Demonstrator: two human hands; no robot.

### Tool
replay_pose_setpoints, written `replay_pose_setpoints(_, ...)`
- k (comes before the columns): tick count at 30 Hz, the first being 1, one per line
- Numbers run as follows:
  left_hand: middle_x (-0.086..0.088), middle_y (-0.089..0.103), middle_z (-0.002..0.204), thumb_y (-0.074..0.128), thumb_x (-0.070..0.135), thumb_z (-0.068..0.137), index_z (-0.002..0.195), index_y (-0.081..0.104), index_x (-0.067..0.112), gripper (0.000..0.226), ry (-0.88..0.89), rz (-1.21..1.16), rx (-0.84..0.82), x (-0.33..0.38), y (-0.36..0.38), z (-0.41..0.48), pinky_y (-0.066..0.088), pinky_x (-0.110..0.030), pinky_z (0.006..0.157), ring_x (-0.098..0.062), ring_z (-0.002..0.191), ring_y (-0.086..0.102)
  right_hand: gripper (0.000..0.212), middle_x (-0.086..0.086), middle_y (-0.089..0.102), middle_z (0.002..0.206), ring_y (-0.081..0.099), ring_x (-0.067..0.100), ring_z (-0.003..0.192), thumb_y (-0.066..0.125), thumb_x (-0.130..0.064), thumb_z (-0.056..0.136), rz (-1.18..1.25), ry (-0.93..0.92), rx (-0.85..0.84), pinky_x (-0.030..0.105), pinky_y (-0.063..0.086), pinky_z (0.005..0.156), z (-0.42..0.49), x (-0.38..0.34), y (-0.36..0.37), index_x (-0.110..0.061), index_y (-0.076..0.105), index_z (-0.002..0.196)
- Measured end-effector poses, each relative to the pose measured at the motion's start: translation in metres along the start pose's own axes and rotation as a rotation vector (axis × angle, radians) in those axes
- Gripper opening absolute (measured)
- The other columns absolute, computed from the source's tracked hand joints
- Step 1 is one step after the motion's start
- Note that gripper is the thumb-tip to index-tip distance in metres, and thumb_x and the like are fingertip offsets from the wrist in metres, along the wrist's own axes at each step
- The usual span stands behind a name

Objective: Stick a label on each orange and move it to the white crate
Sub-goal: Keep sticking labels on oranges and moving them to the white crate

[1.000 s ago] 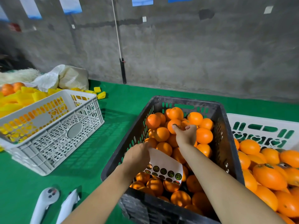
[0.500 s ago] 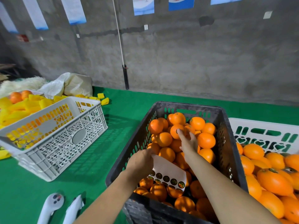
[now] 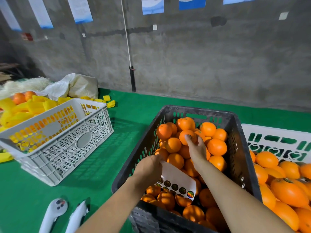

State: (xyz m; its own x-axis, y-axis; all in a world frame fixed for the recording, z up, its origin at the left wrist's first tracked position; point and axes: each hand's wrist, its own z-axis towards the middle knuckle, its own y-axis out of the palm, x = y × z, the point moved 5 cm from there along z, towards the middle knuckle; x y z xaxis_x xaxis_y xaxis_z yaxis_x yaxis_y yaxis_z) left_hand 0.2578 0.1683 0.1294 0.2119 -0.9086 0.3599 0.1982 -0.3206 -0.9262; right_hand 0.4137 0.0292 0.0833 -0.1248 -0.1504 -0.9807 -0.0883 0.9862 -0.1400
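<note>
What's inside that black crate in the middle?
Loose oranges, piled high. The left hand holds a sticker sheet over them; the right hand grips one orange. Lower layers and the bottom are covered.

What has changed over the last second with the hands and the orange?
Little. The right hand stays on the same orange atop the pile in the black crate, thumb on its label; its fingers now curl closer round the orange's right side. The orange has not left the pile. The left hand still grips the sticker sheet. Everything else only shifts with the camera.
</note>
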Motion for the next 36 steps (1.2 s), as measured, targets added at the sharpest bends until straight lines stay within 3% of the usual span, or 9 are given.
replay_pose_setpoints(7, 0.001, 0.065, 0.102, 0.039, 0.016, 0.103, 0.116, 0.062, 0.023, 0.027, 0.007, -0.065, 0.062, 0.001, -0.008, 0.003, 0.039, -0.016, 0.058, -0.011, 0.084, 0.059, 0.070, 0.010, 0.047, 0.146, 0.048, 0.035, 0.129, 0.070, -0.049, 0.086, 0.224, 0.090, 0.148, 0.051, 0.044, 0.104, -0.009, -0.013, -0.006, -0.020, 0.043, 0.145)
replay_pose_setpoints(10, 0.006, 0.064, 0.105, 0.040, 0.020, 0.102, 0.113, 0.061, 0.027, 0.025, -0.010, -0.086, 0.127, 0.000, -0.013, 0.003, 0.040, -0.015, 0.060, -0.009, 0.088, 0.059, 0.052, 0.010, 0.060, 0.121, 0.060, 0.032, 0.108, 0.071, -0.046, 0.086, 0.434, 0.149, 0.193, 0.051, 0.052, 0.091, -0.017, -0.030, -0.007, -0.025, 0.051, 0.128)
replay_pose_setpoints(13, 0.007, 0.061, 0.101, 0.040, 0.022, 0.101, 0.111, 0.059, 0.026, 0.022, -0.005, -0.131, 0.194, 0.001, -0.019, 0.002, 0.034, -0.012, 0.056, -0.007, 0.081, 0.054, 0.057, 0.007, 0.056, 0.116, 0.062, 0.030, 0.102, 0.070, -0.044, 0.085, 0.533, 0.148, 0.129, 0.041, 0.056, 0.075, -0.027, -0.055, -0.016, -0.027, 0.046, 0.134)
replay_pose_setpoints(15, 0.006, 0.059, 0.101, 0.040, 0.021, 0.102, 0.114, 0.057, 0.025, 0.021, 0.007, -0.184, 0.223, 0.004, -0.023, 0.001, 0.035, -0.012, 0.056, -0.005, 0.079, 0.052, 0.053, 0.005, 0.057, 0.122, 0.060, 0.024, 0.103, 0.070, -0.042, 0.085, 0.411, -0.002, 0.058, 0.038, 0.055, 0.072, -0.034, -0.071, -0.027, -0.029, 0.048, 0.131)
replay_pose_setpoints(18, 0.006, 0.060, 0.104, 0.040, 0.021, 0.103, 0.116, 0.056, 0.024, 0.020, 0.054, -0.260, 0.261, 0.009, -0.030, -0.003, 0.039, -0.013, 0.061, -0.007, 0.083, 0.055, 0.048, -0.003, 0.057, 0.126, 0.057, 0.018, 0.109, 0.070, -0.041, 0.083, 0.186, -0.194, -0.028, 0.042, 0.053, 0.086, -0.049, -0.083, -0.049, -0.035, 0.052, 0.127)
replay_pose_setpoints(21, 0.009, 0.056, 0.098, 0.041, 0.024, 0.104, 0.116, 0.054, 0.024, 0.018, 0.141, -0.261, 0.311, 0.017, -0.036, -0.009, 0.036, -0.010, 0.059, -0.004, 0.079, 0.052, 0.051, -0.009, 0.058, 0.121, 0.056, 0.013, 0.107, 0.071, -0.042, 0.078, 0.060, -0.240, -0.035, 0.033, 0.048, 0.084, -0.061, -0.087, -0.080, -0.039, 0.056, 0.126)
replay_pose_setpoints(25, 0.007, 0.056, 0.096, 0.042, 0.026, 0.103, 0.118, 0.052, 0.027, 0.018, 0.141, -0.252, 0.293, 0.018, -0.036, -0.012, 0.038, -0.016, 0.055, -0.004, 0.076, 0.053, 0.059, -0.003, 0.054, 0.129, 0.054, 0.018, 0.116, 0.070, -0.043, 0.073, -0.089, -0.304, 0.026, 0.041, 0.048, 0.098, -0.072, -0.094, -0.139, -0.035, 0.056, 0.130)
replay_pose_setpoints(32, 0.000, 0.063, 0.088, 0.046, 0.021, 0.102, 0.105, 0.056, 0.025, 0.011, 0.156, -0.152, 0.184, 0.028, -0.028, -0.012, 0.047, -0.037, 0.060, -0.020, 0.073, 0.059, 0.055, 0.007, 0.051, 0.131, 0.054, 0.027, 0.114, 0.069, -0.049, 0.079, -0.434, -0.222, 0.298, 0.038, 0.045, 0.092, -0.069, -0.053, -0.271, -0.031, 0.055, 0.129)
replay_pose_setpoints(36, -0.002, 0.066, 0.086, 0.049, 0.019, 0.102, 0.105, 0.059, 0.024, 0.012, 0.183, -0.180, 0.172, 0.030, -0.027, -0.017, 0.048, -0.036, 0.058, -0.019, 0.071, 0.060, 0.078, 0.008, 0.041, 0.144, 0.048, 0.031, 0.127, 0.065, -0.069, 0.078, -0.500, -0.134, 0.303, 0.046, 0.044, 0.103, -0.083, 0.021, -0.292, -0.031, 0.046, 0.143)
